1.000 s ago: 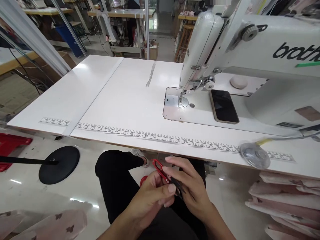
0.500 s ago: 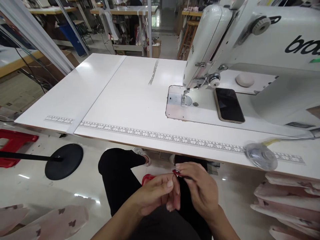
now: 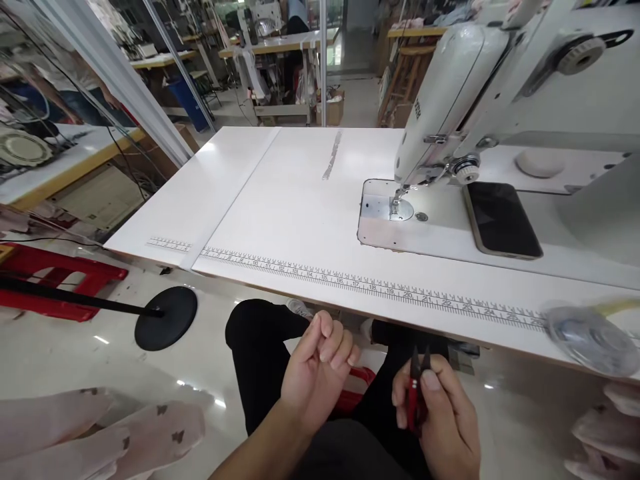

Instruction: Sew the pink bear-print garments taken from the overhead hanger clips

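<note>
My right hand (image 3: 447,417) holds a pair of thread snips (image 3: 415,393) with red handles. Their two dark blades point up, slightly apart. To the left, my left hand (image 3: 320,370) is raised over my lap, palm up and fingers curled in, the thumb against the index finger. Nothing shows in it. Both hands are below the front edge of a white sewing table (image 3: 280,207) and touch neither the table nor each other. On the table stands a white sewing machine (image 3: 450,100), with nothing under its presser foot.
A phone (image 3: 503,220) lies right of the needle plate. A clear round plastic object (image 3: 590,337) sits at the right front, near the printed ruler (image 3: 350,283). Pale printed fabric (image 3: 150,437) hangs at lower left. A red stool (image 3: 60,280) stands left; a person is at the far left.
My hands have moved apart. The snips have come away from my left fingers and now point upward, and my left hand has turned palm up. The view has shifted left.
</note>
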The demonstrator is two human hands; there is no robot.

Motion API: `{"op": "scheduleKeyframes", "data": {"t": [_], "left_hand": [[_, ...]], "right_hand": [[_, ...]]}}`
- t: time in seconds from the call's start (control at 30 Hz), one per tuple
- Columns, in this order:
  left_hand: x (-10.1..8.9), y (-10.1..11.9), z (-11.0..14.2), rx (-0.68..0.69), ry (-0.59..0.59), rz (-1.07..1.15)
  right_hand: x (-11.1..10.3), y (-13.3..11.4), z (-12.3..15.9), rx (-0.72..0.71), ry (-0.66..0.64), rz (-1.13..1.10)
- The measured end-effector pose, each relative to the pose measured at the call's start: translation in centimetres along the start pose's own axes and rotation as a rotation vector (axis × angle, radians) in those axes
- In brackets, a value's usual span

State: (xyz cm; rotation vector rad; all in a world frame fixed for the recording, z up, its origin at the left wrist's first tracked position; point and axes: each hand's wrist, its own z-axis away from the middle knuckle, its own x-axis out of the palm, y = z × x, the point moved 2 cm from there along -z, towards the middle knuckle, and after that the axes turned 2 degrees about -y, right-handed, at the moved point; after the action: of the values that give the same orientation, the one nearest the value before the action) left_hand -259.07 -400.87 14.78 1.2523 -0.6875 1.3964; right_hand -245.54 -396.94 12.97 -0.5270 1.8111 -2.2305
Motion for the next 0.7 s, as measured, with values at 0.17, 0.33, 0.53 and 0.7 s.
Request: {"op": "scheduleKeyframes", "data": {"t": [0.17,0.33,0.53,0.7], "left_hand": [[0.4,0.1,0.1,0.006,-0.019,0.003],[0.7,0.0,0.1,-0.039,-0.038,0.052],[0.5,-0.4,0.0,0.062,-0.009,-0.129],[0.1,-0.8,0.3,0.048,0.138,-0.209]], "right_hand": [[0.3,-0.1,0.0,-0.002,-0.029,0.029],[0.3,0.2,0.0,-0.021,-0.09,0.061],[1.0,0.0,0.2,0.01,-0.198,0.119],[2.4,-1.5,0.1,0.132,-0.293,0.044]]}}
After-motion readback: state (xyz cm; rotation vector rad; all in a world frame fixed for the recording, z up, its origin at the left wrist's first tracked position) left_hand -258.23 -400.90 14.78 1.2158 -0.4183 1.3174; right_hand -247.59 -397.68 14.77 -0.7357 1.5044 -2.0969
